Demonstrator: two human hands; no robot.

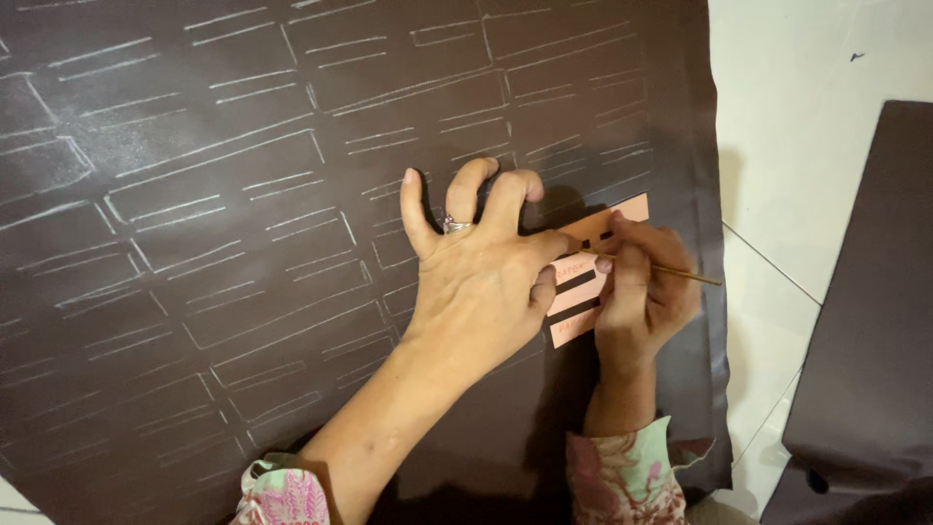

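A dark brown cloth [243, 292] lies spread flat, covered with white chalk outlines of rectangles and short lines. My left hand [481, 267], wearing a ring, presses a pink cardboard template [583, 287] with slot cut-outs onto the cloth near its right edge. My right hand [641, 292] grips a thin yellowish pencil [685, 274], with its tip at a slot in the template. The hands touch each other over the template, which is partly hidden under them.
White tiled floor [807, 146] shows to the right of the cloth. Another dark brown cloth piece [865, 321] lies at the far right. Floral sleeves [632, 476] cover my wrists at the bottom edge.
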